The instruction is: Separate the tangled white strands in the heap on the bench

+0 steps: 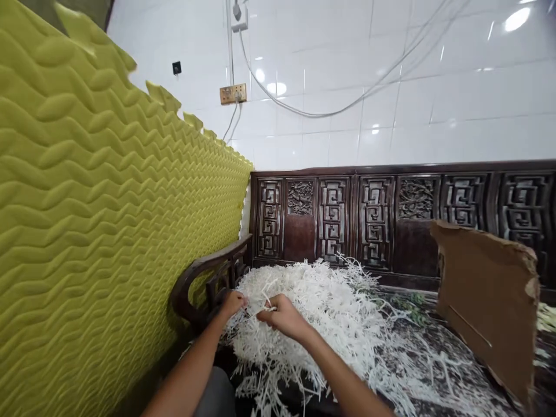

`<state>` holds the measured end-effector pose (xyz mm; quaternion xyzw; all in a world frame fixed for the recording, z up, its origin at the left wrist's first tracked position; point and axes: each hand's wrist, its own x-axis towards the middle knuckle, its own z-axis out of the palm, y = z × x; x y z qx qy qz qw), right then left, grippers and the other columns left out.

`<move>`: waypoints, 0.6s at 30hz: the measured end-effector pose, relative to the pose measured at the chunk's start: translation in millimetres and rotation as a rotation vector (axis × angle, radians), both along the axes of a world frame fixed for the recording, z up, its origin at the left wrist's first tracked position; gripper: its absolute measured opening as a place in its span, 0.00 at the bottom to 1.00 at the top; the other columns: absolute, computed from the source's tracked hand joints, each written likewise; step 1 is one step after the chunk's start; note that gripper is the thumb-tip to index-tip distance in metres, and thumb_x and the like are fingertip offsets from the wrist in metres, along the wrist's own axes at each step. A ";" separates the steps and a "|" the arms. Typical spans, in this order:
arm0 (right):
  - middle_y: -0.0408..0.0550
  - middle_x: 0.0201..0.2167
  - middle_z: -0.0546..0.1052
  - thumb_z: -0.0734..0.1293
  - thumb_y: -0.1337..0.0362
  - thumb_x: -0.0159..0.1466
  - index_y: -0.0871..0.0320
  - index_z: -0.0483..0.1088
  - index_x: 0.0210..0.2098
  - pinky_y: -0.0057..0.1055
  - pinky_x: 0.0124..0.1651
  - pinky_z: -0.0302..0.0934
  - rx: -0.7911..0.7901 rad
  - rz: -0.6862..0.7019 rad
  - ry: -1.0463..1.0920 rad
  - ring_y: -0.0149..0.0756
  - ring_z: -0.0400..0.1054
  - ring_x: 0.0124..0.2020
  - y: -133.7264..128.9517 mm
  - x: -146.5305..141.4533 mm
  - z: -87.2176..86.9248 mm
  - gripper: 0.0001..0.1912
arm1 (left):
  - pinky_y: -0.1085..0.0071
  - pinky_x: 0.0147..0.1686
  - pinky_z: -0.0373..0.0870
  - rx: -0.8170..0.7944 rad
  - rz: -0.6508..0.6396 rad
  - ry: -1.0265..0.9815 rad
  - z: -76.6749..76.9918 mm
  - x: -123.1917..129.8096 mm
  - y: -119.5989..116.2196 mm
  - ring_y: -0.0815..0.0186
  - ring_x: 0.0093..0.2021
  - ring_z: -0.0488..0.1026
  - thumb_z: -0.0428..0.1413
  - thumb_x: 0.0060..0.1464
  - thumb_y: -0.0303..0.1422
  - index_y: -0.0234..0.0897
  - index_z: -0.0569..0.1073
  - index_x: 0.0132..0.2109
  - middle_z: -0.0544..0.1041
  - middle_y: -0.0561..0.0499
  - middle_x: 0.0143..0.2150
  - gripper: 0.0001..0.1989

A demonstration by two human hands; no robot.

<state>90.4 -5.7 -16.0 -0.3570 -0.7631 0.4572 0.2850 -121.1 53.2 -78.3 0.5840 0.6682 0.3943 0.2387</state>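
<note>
1. Heap of white branching strands (330,313), one lot; lying on the seat of a dark carved wooden bench (299,237), at the armrest end, in front of both forearms; loose pieces spread towards the cardboard sheet (486,301), some hanging over the front edge
2. White sprig (268,296), single, thin and forked; held above the near part of the heap, between thumb and forefinger of the right hand (285,318)
3. Right hand, fingers bent and pinching the sprig; thumb on the near side
4. Left hand (233,303), beside the heap's left edge, near the armrest (217,255); fingers curled, but whether they close on a strand cannot be told
5. Weight, as judged: very light, each piece nearly nothing; the heap looks airy and bulky rather than dense
6. Stiffness, as judged: springy, probably plastic, bending and returning; the fine tips softer than the stems
7. Surface, as judged: smooth enough to slide a little, though the forks would catch on neighbours, so a pull may drag several pieces along
8. Fragility, as judged: whole stems fairly tough; side twigs the likeliest part to snap or kink
9. Best hold, as judged: fingertip pinch on the thicker stem, below the forks; a fistful of tips would tangle
</note>
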 end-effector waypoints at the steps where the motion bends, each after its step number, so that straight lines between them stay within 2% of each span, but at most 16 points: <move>1: 0.38 0.15 0.64 0.66 0.64 0.55 0.60 0.65 0.20 0.24 0.21 0.51 -0.001 -0.009 -0.001 0.26 0.58 0.17 5.7 3.9 -3.3 0.10 | 0.73 0.30 0.64 -0.007 -0.006 0.015 -3.2 -5.6 4.9 0.72 0.24 0.65 0.57 0.54 0.37 0.31 0.70 0.28 0.67 0.56 0.21 0.13; 4: 0.37 0.15 0.64 0.69 0.63 0.53 0.60 0.64 0.20 0.24 0.22 0.50 0.005 -0.040 -0.022 0.26 0.58 0.18 26.8 14.7 -17.3 0.11 | 0.73 0.31 0.63 0.013 -0.042 0.051 -8.2 -7.7 21.1 0.71 0.24 0.65 0.58 0.49 0.32 0.31 0.71 0.31 0.68 0.55 0.23 0.07; 6: 0.37 0.15 0.64 0.70 0.63 0.54 0.61 0.64 0.20 0.24 0.24 0.51 0.016 -0.067 -0.048 0.26 0.59 0.19 40.2 19.6 -27.6 0.12 | 0.73 0.31 0.63 0.063 -0.084 0.053 -7.9 0.8 29.2 0.70 0.26 0.66 0.57 0.49 0.33 0.31 0.72 0.33 0.70 0.54 0.26 0.07; 9: 0.36 0.17 0.64 0.69 0.62 0.58 0.61 0.64 0.22 0.24 0.26 0.54 0.038 -0.130 -0.105 0.25 0.59 0.20 55.6 25.4 -38.9 0.13 | 0.74 0.29 0.61 0.160 -0.152 0.025 -0.1 20.2 32.5 0.70 0.26 0.65 0.48 0.56 0.40 0.33 0.69 0.34 0.69 0.52 0.27 0.14; 12: 0.37 0.19 0.65 0.68 0.60 0.61 0.62 0.65 0.24 0.25 0.27 0.56 0.061 -0.203 -0.170 0.25 0.60 0.21 65.3 32.7 -44.0 0.14 | 0.75 0.28 0.59 0.244 -0.217 0.000 14.6 38.1 24.5 0.70 0.25 0.63 0.40 0.60 0.47 0.34 0.65 0.31 0.65 0.53 0.24 0.22; 15: 0.37 0.20 0.65 0.67 0.59 0.62 0.62 0.65 0.25 0.25 0.27 0.57 0.086 -0.236 -0.215 0.25 0.59 0.21 68.0 40.5 -44.7 0.15 | 0.75 0.28 0.59 0.248 -0.364 0.013 26.6 51.5 10.5 0.70 0.26 0.63 0.44 0.59 0.51 0.34 0.66 0.28 0.65 0.53 0.23 0.24; 18: 0.37 0.19 0.64 0.67 0.60 0.62 0.62 0.65 0.24 0.25 0.27 0.56 0.109 -0.209 -0.220 0.25 0.59 0.21 63.5 45.6 -43.1 0.15 | 0.75 0.29 0.59 0.209 -0.511 0.057 29.9 62.2 -1.5 0.70 0.26 0.63 0.52 0.54 0.51 0.33 0.70 0.30 0.67 0.53 0.24 0.22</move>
